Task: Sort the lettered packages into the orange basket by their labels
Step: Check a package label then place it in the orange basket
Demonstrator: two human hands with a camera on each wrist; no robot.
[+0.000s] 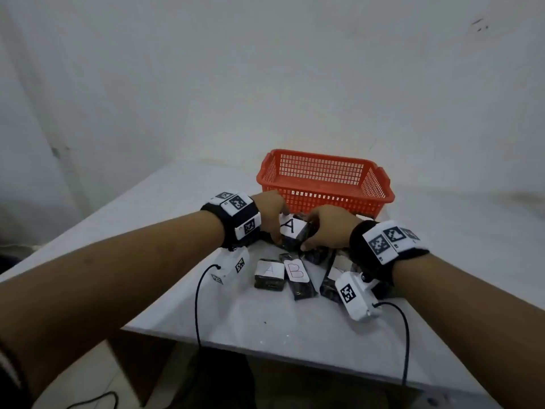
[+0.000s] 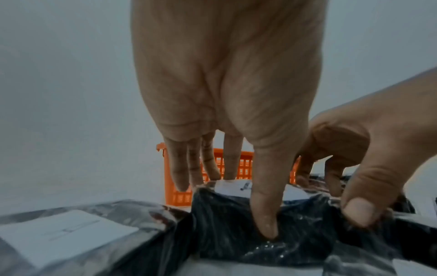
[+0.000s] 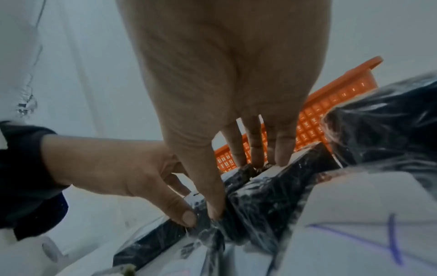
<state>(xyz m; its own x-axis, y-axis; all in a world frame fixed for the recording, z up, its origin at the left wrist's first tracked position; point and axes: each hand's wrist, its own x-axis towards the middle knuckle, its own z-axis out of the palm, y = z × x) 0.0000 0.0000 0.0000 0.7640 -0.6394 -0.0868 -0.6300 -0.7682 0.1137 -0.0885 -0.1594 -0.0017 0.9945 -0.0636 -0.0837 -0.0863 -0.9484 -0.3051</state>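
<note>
An orange mesh basket (image 1: 324,178) stands at the back of the white table; nothing shows inside it. Just in front of it, both hands hold one black plastic-wrapped package with a white label "A" (image 1: 290,228). My left hand (image 1: 274,224) grips its left end, thumb (image 2: 267,214) on the near side and fingers over the far edge. My right hand (image 1: 308,231) grips its right end, thumb (image 3: 212,205) near and fingers (image 3: 281,156) on top. The package (image 2: 236,224) sits low among the pile.
More wrapped packages lie near me: one marked "A" (image 1: 269,273), one marked "B" (image 1: 296,271), and another (image 1: 331,278) partly under my right wrist. The table's front edge (image 1: 265,352) is close. Camera cables hang off it.
</note>
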